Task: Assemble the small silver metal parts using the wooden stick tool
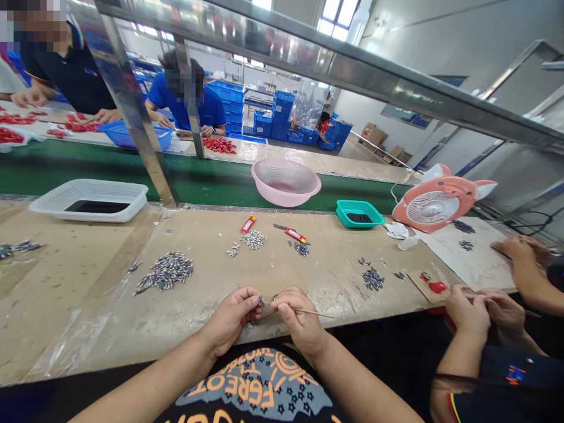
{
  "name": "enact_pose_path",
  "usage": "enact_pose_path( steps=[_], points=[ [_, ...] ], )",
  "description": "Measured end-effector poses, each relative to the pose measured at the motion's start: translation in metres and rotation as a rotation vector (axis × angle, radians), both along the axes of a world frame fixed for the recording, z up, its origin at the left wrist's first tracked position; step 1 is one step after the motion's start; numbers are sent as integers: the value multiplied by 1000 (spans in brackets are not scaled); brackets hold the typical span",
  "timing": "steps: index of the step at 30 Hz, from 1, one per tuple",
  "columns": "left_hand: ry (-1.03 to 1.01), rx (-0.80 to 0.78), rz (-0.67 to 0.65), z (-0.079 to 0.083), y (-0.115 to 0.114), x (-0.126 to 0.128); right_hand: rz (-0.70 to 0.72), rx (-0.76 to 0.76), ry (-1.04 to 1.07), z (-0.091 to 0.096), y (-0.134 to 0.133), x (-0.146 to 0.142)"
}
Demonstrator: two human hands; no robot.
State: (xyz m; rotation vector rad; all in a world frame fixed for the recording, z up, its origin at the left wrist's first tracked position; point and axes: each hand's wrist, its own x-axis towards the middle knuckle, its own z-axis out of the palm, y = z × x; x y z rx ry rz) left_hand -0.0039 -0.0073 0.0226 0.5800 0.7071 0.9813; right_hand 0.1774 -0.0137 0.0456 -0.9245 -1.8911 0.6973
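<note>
The person's left hand (235,310) pinches a small dark piece (261,302) over the near edge of the counter (211,235), seemingly to steady it close to view. The right hand (302,322) pinches a slender stick (319,314), smooth and wood-coloured, probably for fine control; its tip points towards the piece, though contact is too small to tell. Beyond lies a loose heap (166,271) of slim grey-and-white pieces, likely kept within reach. Farther back sits a round pink basin (286,197), apparently plastic.

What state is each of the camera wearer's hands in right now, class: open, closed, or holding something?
Left hand: closed, pinching a small dark-grey piece.
Right hand: closed, holding a thin tan stick.
</note>
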Motion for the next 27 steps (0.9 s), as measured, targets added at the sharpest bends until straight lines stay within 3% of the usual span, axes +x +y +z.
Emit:
enact_pose_path(
  steps=[10, 14, 20, 27],
  points=[
    [-14, -9, 31, 3, 3, -6, 35, -27, 53, -1, -2, 3],
    [-43, -1, 103, 0, 11, -19, 22, -53, 56, 3, 15, 2],
    [-115, -11, 299, -9, 23, -39, 52, 176, -363, 7, 78, -27],
    [-106, 6, 304, -10, 20, -36, 92, 233, -871, -6, 146, -79]
  ],
)
